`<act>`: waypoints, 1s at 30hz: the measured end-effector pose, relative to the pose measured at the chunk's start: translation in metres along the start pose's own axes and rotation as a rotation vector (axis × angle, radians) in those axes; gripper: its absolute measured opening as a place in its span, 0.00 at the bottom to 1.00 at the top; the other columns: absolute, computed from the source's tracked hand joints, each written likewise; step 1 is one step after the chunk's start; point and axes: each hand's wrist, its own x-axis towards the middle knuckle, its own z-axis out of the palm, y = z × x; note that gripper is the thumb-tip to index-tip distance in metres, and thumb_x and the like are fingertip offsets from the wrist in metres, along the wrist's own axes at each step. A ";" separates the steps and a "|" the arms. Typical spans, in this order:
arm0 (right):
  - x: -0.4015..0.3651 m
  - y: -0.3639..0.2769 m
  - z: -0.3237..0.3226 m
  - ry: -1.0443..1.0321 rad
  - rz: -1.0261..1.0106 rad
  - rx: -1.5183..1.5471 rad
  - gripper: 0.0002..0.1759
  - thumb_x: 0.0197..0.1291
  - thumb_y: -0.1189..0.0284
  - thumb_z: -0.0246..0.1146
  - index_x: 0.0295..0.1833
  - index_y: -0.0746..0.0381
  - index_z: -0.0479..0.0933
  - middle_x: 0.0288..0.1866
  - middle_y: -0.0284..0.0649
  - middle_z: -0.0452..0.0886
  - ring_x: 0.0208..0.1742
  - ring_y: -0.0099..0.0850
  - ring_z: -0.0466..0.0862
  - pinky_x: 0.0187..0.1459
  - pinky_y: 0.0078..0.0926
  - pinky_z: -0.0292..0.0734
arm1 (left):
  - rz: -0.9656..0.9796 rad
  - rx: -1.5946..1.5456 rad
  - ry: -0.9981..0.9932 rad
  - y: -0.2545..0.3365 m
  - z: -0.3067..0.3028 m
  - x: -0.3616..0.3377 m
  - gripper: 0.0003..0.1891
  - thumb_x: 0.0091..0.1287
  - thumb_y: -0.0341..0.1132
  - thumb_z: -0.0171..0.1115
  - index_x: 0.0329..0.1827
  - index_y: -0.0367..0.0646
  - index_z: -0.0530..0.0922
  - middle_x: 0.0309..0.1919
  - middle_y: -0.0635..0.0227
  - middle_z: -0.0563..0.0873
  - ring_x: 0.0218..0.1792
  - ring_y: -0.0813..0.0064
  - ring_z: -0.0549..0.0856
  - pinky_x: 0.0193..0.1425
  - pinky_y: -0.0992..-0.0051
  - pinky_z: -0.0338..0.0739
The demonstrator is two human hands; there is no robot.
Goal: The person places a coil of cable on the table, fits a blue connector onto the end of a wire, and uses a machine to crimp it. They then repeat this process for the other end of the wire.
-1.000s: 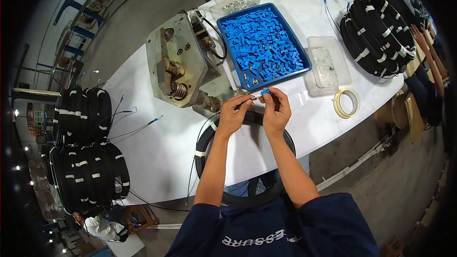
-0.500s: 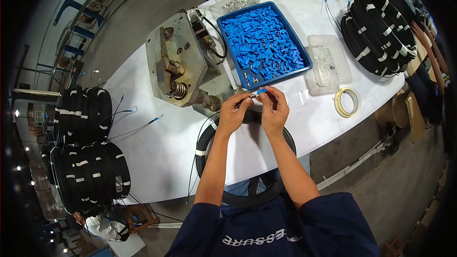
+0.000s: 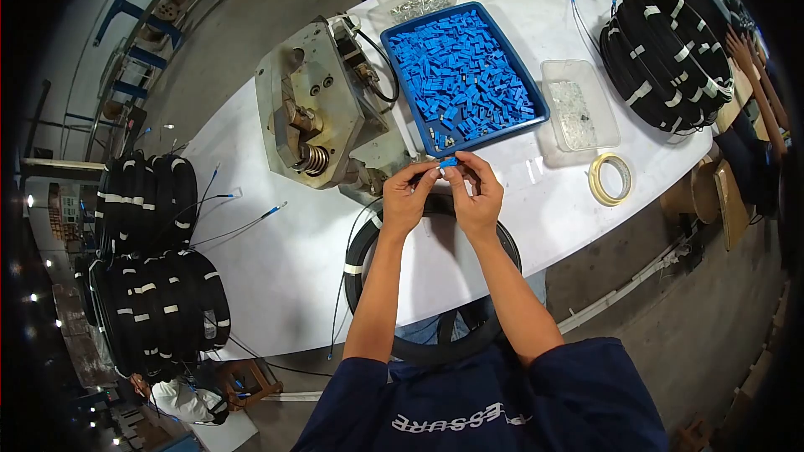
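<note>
Just in front of the blue tray [image 3: 540, 117], my two hands meet at a small blue connector [image 3: 449, 162]. My right hand [image 3: 479, 198] pinches this connector between thumb and fingertips. My left hand [image 3: 405, 201] is closed at the connector's left side, on what looks like the end of a black cable; the fingers mostly hide it. Below both wrists lies a black cable coil [image 3: 355, 253] with white tape bands, partly over the table's front edge. Loose blue connectors [image 3: 461, 67] fill the tray.
A metal press machine [image 3: 314, 109] stands left of the tray. Clear bins [image 3: 578, 117] and a tape roll [image 3: 610, 179] are to the right. Taped cable coils stand at far right [image 3: 666, 59] and left [image 3: 159, 310]. Other people's hands [image 3: 741, 50] show at the right edge.
My hands have come closer together, the right one shifting slightly left with the blue connector. The connector now sits against my left fingertips, and the gap between them has closed.
</note>
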 end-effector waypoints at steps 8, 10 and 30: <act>0.006 -0.001 0.001 -0.009 -0.153 -0.149 0.11 0.62 0.77 0.68 0.49 0.68 0.80 0.33 0.37 0.81 0.31 0.24 0.78 0.36 0.21 0.75 | 0.011 -0.102 0.027 -0.003 0.003 -0.001 0.07 0.70 0.29 0.67 0.46 0.35 0.85 0.38 0.69 0.88 0.39 0.83 0.81 0.46 0.81 0.75; 0.005 -0.004 0.000 -0.043 -0.127 -0.181 0.09 0.62 0.76 0.68 0.47 0.68 0.81 0.34 0.38 0.81 0.32 0.24 0.79 0.37 0.21 0.75 | 0.018 -0.074 0.016 -0.004 0.002 0.000 0.06 0.70 0.29 0.66 0.45 0.35 0.84 0.37 0.69 0.87 0.39 0.84 0.81 0.46 0.81 0.76; 0.004 -0.001 0.001 -0.107 0.077 -0.110 0.09 0.65 0.73 0.67 0.37 0.70 0.79 0.29 0.39 0.84 0.25 0.21 0.80 0.28 0.19 0.75 | -0.028 -0.028 0.004 0.002 0.001 -0.003 0.07 0.72 0.30 0.64 0.42 0.34 0.81 0.37 0.69 0.87 0.40 0.83 0.82 0.48 0.81 0.76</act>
